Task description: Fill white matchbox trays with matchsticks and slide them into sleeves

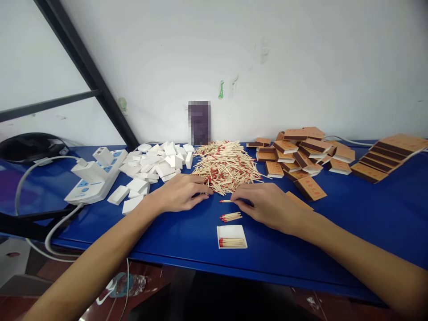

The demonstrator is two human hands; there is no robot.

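Centrally on the blue worktop (187, 243), left hand (182, 192) and right hand (269, 205) flank the near side of a match pile (225, 167) heaped toward the back edge, the latter at one loose match (225, 201), each grip's hold impossible to tell, a part-filled tray (231, 231) near the front edge, seemingly for easy reach.

Left hand (182, 191), centre of frame: bare, slim-fingered. Left forearm (103, 249), lower left: bare, slender, bare to frame edge. Right hand (267, 205), right of centre: bare, slim-fingered. Right forearm (361, 263), lower right: likewise bare, slender.
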